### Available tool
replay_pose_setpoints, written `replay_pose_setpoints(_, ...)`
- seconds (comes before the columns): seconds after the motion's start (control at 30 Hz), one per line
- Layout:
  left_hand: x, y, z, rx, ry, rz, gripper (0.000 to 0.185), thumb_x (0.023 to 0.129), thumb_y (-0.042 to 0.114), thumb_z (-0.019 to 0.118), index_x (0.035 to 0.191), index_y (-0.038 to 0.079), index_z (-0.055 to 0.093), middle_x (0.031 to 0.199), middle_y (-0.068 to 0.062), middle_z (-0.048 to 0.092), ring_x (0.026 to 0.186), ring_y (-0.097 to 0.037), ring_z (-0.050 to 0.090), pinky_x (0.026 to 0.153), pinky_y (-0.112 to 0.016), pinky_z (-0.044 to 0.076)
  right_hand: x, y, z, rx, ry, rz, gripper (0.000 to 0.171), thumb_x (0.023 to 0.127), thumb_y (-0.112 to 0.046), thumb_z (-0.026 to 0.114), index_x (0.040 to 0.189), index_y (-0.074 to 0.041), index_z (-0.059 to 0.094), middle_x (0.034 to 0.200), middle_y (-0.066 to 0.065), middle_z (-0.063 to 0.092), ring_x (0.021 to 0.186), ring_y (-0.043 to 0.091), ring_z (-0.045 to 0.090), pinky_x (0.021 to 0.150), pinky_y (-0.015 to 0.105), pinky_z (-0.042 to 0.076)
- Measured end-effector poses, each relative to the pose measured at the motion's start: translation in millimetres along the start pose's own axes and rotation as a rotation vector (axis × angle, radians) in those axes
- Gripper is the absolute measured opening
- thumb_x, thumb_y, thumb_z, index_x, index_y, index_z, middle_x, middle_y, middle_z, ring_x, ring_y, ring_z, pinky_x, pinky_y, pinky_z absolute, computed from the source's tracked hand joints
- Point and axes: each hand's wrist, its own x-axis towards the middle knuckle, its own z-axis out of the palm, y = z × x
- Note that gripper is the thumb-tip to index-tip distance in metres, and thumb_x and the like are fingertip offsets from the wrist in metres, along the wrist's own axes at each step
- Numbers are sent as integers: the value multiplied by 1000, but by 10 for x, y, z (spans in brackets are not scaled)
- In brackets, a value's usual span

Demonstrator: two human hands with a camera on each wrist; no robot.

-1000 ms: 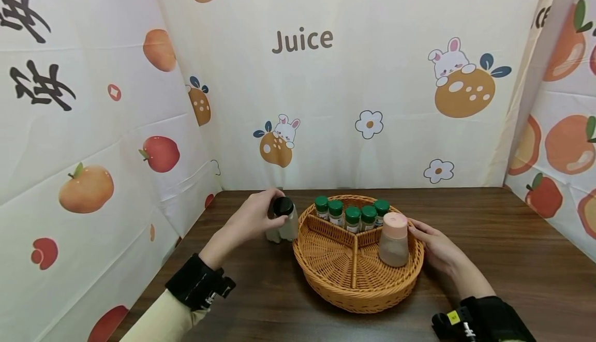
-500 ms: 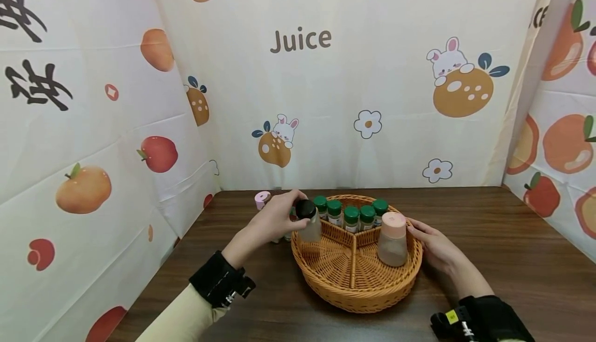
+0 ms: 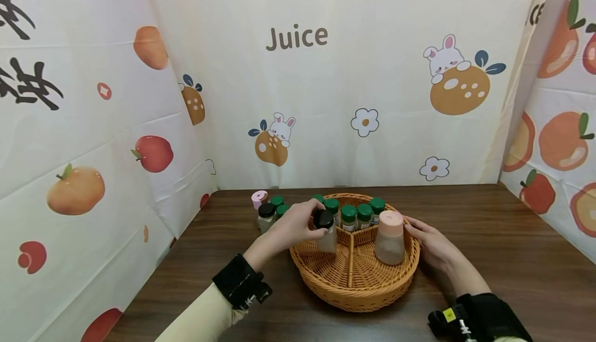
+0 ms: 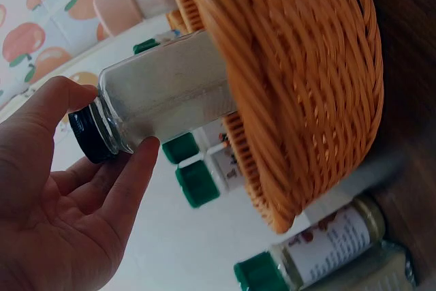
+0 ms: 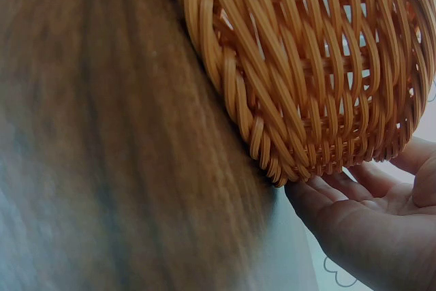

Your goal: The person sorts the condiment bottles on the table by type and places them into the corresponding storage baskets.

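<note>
A dark wooden counter (image 3: 489, 238) fills the space between fruit-printed curtains (image 3: 326, 99), and near the middle of its far edge sits a round wicker basket (image 3: 368, 295) split by woven dividers into three compartments, so that each kind of container keeps its own section. The right hand (image 3: 430, 243) lies at the basket's right rim with fingers relaxed and extended, the fingertips touching the weave low on the outer wall, which looks like a steadying hold that keeps the basket from sliding; it grips nothing. The left hand (image 3: 298, 225) reaches in from the left rim, thumb and fingers pinched round the top of a black-capped jar (image 3: 326, 231) of pale powder, holding it upright just inside the front-left compartment; whether its base already rests on the weave cannot be told. A frosted shaker with a pink lid (image 3: 390, 238) stands alone in the right compartment, just beside the right hand. Green-capped jars (image 3: 356, 217) line the back compartment in a tidy row. Outside the basket, toward the counter's far-left corner, more jars (image 3: 267, 213) wait in a cluster: one pink-capped, one black-capped, two green-capped.
</note>
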Motion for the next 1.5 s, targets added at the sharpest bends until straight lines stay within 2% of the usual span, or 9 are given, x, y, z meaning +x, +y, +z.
replay_pose_setpoints(0.2,60,-11,133,15,-25,-25,41,91,20,73,126,7,56,106,-8,65,77,-9,56,67,-20,47,19,-23,6,-12,0,1,72,108,-42,36,160,-3,6,165,26,10,146,23,30,90,12,46)
replay_pose_setpoints(0.5,75,-28,248,0,-28,-42,40,92,24,72,125,9,56,109,-6,66,81,-9,57,69,-20,48,49,-67,19,-15,-15,0,72,108,-42,36,160,-3,5,165,26,10,145,21,32,91,14,47)
replay_pose_setpoints(0.77,94,-12,287,-27,-30,-48,40,92,24,73,125,9,56,112,-7,65,81,-8,57,68,-19,48,58,-95,17,-9,-22,-10,75,107,-43,39,160,-3,5,164,27,9,112,-12,47,91,14,47)
replay_pose_setpoints(0.97,110,8,320,-26,-21,-84,41,93,25,72,128,11,56,116,-7,65,88,-12,61,70,-22,48,60,-87,2,3,-23,-8,75,107,-42,40,160,-2,4,165,27,7,102,-20,45,90,11,45)
replay_pose_setpoints(1.17,112,20,382,-60,-6,-105,44,93,26,72,132,12,56,123,-7,65,98,-17,64,77,-24,51,49,-24,-21,22,-29,9,75,107,-41,39,160,-3,2,165,25,5,102,-21,45,89,9,45)
replay_pose_setpoints(1.3,107,10,396,-98,-8,-111,47,92,26,73,134,12,56,120,-7,66,97,-15,63,77,-23,51,47,-2,-19,27,-28,17,74,108,-39,39,159,-2,1,166,25,3,102,-23,45,89,8,44)
replay_pose_setpoints(1.37,103,-4,397,-115,-8,-111,49,91,26,74,135,12,56,118,-6,66,96,-14,63,77,-23,50,50,-3,-17,25,-23,22,74,108,-39,38,159,-2,1,166,25,3,119,-13,46,89,8,44)
replay_pose_setpoints(1.43,91,-26,394,-139,-5,-108,49,92,25,73,136,13,55,120,-6,66,99,-15,63,79,-24,51,54,-8,-13,25,-20,31,73,108,-38,37,159,-3,0,166,24,2,140,5,38,87,7,44)
replay_pose_setpoints(1.5,75,-55,391,-183,0,-108,49,92,23,73,136,13,55,122,-7,66,104,-18,64,81,-26,53,58,-5,-12,21,-19,36,73,108,-38,37,159,-3,-1,166,24,1,146,12,32,87,7,43)
